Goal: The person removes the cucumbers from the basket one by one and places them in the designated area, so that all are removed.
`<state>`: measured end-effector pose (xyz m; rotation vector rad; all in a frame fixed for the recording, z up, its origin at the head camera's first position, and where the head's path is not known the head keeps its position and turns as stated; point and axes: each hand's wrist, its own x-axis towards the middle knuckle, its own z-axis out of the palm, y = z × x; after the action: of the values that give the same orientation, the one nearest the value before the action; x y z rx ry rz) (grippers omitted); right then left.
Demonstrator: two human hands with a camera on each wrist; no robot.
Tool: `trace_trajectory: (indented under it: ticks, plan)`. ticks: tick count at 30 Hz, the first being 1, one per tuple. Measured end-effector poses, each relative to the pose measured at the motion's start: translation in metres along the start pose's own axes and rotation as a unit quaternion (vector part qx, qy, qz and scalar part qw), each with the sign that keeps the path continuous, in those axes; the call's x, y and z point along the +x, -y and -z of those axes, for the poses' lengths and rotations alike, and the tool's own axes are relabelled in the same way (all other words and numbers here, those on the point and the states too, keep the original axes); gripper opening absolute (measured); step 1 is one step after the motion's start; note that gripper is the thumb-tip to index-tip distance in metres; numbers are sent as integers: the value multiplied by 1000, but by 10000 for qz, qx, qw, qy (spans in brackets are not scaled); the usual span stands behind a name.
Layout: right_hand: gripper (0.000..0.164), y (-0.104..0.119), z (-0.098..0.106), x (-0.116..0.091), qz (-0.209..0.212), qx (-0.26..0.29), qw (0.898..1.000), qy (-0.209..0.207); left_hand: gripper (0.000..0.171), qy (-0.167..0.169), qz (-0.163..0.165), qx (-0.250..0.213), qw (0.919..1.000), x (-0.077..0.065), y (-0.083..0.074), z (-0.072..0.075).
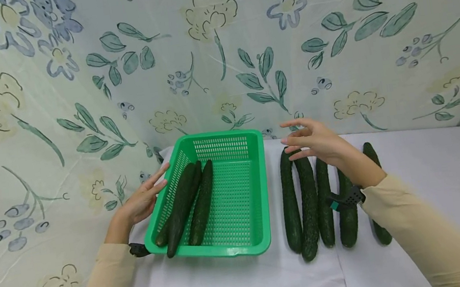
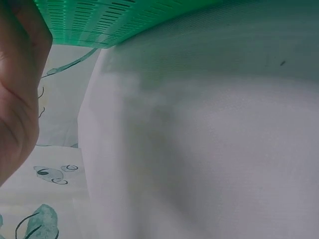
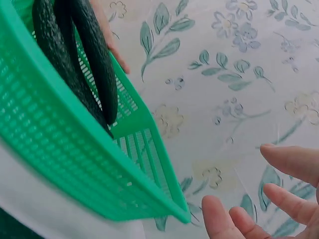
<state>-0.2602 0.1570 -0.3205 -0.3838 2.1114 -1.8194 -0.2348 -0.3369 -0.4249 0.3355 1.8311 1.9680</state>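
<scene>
The right hand (image 1: pixel 312 141) grips nothing: its fingers are spread and gently bent, thumb apart, above the far ends of the leftmost cucumbers on the tablecloth. The left hand (image 1: pixel 143 203) is not clasped either; its fingers lie fairly straight along the outer left side of a plastic basket (image 1: pixel 263 188), just under the rim.

The basket is bright green, a rounded rectangle with a smooth, rolled lip, slotted walls and a fine grid of holes in the floor. It stands by the left edge of the white tablecloth (image 1: pixel 439 171), close to the far left corner. Inside, along its left wall, are three dark green cucumbers (image 1: pixel 202 204), long, slim and tapered. The thickest lies partly over another and laps across the near rim by the near left corner; the third slants beside them on the mesh.

Right of the basket, five more cucumbers (image 1: pixel 309 211) lie in a row, pointing from the far edge toward the near one. The two leftmost touch; the second is visibly bumpy and reaches nearest. The fifth is set apart, its middle hidden by the right forearm.

Both sleeves (image 1: pixel 431 232) are plain beige cloth, with a black wrist device (image 1: pixel 347 198) at each cuff. Behind the table's far edge hangs pale fabric (image 1: pixel 203 85) printed with outlined flowers, berries and blue-green leaves.
</scene>
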Motion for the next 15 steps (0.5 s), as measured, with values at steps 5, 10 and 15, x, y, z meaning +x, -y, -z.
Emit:
trace_trajectory:
  ticks: [5,10,15]
  plan:
    - [61,4,-22,15,-28,145,9996,253,56,-36,14,-21,10000,0,0,-1]
    - [60,4,-45,29,-231,334,9982,434,56,-173,52,208,9996,0,0,-1]
    - [58,4,-72,44,-436,566,9953,654,56,-171,77,221,9996,0,0,-1]
